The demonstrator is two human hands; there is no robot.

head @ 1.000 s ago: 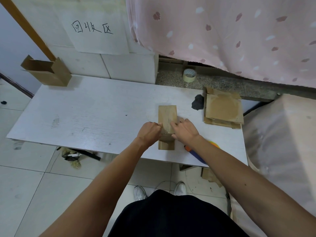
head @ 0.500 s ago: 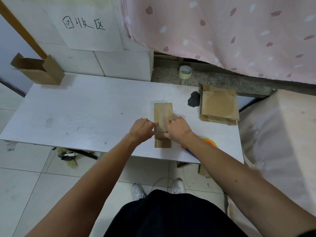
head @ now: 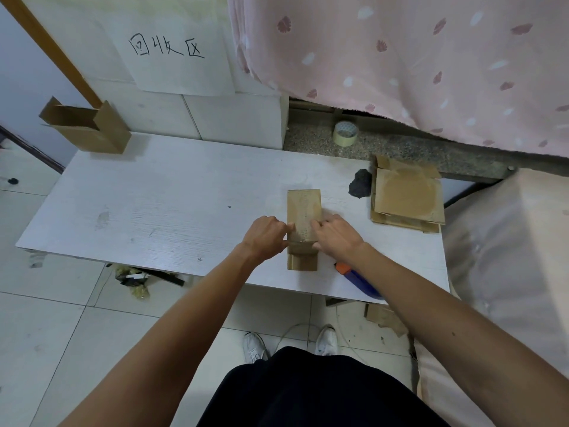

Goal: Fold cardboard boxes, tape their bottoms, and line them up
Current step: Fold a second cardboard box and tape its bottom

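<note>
— White table [head: 172, 195] on a tiled floor [head: 46, 318], pink curtain [head: 415, 57] hanging behind it. What lies where, left to right?

— At ten o'clock on the table, against the wall, the finished box [head: 89, 131] stands with its flaps up. Near five o'clock lies the current box [head: 304, 208], its long side running from twelve to six. The left hand [head: 264, 238] is at its nine o'clock edge and the right hand [head: 335, 238] at its three o'clock edge. Past the table at one o'clock, the tape roll [head: 345, 133] sits on a stone ledge [head: 415, 149]. At two o'clock is the flat cardboard stack [head: 406, 195], with a black lump [head: 360, 183] just beside its left side. A blue and orange cutter [head: 357, 278] lies at the near edge, partly under the right forearm.

— And the grips?

— The left hand's fingers curl round the current box's left edge, grasping it. The right hand's fingers lie over the top at the right edge; whether they pinch or only press, I cannot tell.

— What has changed in the last second?

— Very little. Both hands have stayed at the same spot and the current box has not shifted on the table; only the view has swayed. A glossy dotted strip runs along its upper face, which I take for tape.

— Meaning?

— I judge the tape is being rubbed down, so this box is nearly done. Lining it up beside the finished box comes next, and the stack is not yet folded.
</note>
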